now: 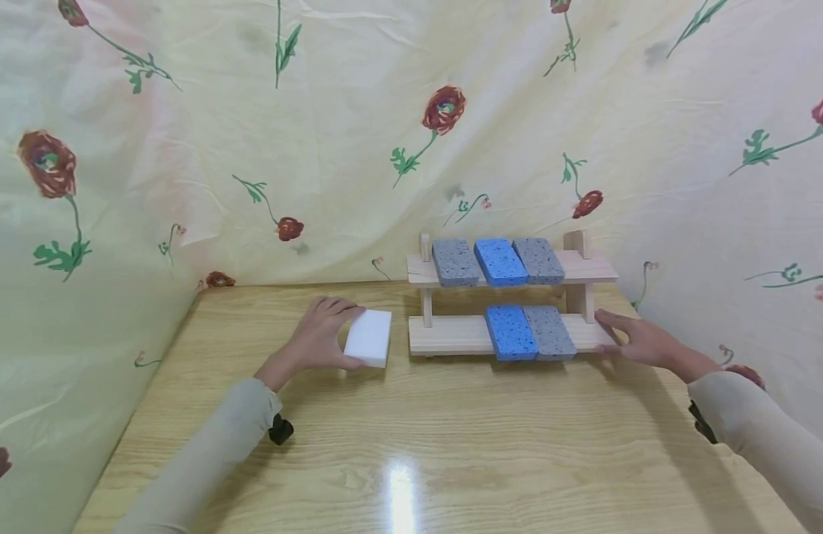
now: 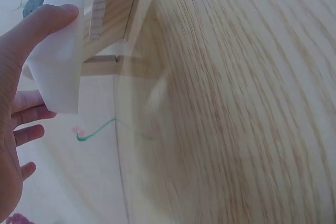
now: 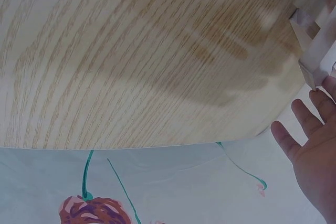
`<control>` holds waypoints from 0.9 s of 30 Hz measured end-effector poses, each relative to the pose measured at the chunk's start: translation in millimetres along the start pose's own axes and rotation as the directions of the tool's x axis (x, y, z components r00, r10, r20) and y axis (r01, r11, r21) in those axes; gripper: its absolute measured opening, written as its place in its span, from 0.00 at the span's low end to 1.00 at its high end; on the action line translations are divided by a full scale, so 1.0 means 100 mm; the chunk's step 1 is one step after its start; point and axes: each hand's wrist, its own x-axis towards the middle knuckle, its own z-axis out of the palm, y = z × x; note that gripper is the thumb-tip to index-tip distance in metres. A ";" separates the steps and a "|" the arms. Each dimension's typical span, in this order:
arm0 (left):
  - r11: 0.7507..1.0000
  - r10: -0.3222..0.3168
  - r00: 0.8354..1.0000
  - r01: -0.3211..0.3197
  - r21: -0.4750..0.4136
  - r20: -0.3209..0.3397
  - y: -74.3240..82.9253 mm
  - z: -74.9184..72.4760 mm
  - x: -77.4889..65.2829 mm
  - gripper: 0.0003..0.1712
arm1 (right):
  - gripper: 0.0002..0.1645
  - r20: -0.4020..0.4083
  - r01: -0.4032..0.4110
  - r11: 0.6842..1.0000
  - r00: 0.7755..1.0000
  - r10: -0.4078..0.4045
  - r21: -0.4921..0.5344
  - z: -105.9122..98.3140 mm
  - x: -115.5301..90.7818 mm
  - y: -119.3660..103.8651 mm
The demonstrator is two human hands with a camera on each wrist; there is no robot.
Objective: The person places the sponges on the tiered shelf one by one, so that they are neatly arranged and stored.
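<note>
My left hand [image 1: 324,334] pinches a white rectangular sponge [image 1: 368,338] between thumb and fingers, just left of a two-tier wooden shelf [image 1: 444,335]. In the left wrist view, the thumb lies across the broad face of the white sponge [image 2: 60,51], and the lower fingers are off it. My right hand [image 1: 641,343] holds the right end of the lower board, thumb at the front and fingers behind. The upper board carries a blue sponge [image 1: 500,261] between two grey ones [image 1: 455,262]. Below, another blue sponge [image 1: 511,332] lies against a grey sponge [image 1: 548,331].
A wood-grain table [image 1: 358,445] lies under both hands. A flowered cloth [image 1: 344,133] hangs behind the shelf and along both sides. The shelf's uprights [image 1: 578,245] stick up above its top board. Bright glare [image 1: 401,497] shows on the table's near part.
</note>
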 end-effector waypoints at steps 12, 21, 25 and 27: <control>0.998 0.062 0.996 -0.061 0.019 -0.057 0.16 0.01 0.08 0.58 | 0.56 -0.003 0.001 1.000 1.000 -0.001 0.002 0.01 0.01 0.02; 0.996 0.087 0.994 -0.085 0.027 -0.070 0.27 0.04 0.15 0.58 | 0.55 -0.006 0.010 1.000 1.000 -0.010 -0.004 0.01 0.01 0.02; 0.995 0.095 0.993 -0.094 0.021 -0.074 0.32 0.06 0.17 0.58 | 0.54 -0.014 0.025 1.000 1.000 -0.025 -0.005 0.01 0.01 0.02; 0.995 0.103 0.991 -0.102 0.022 -0.079 0.34 0.07 0.19 0.58 | 0.54 -0.012 0.025 1.000 1.000 -0.025 -0.002 0.01 0.01 0.03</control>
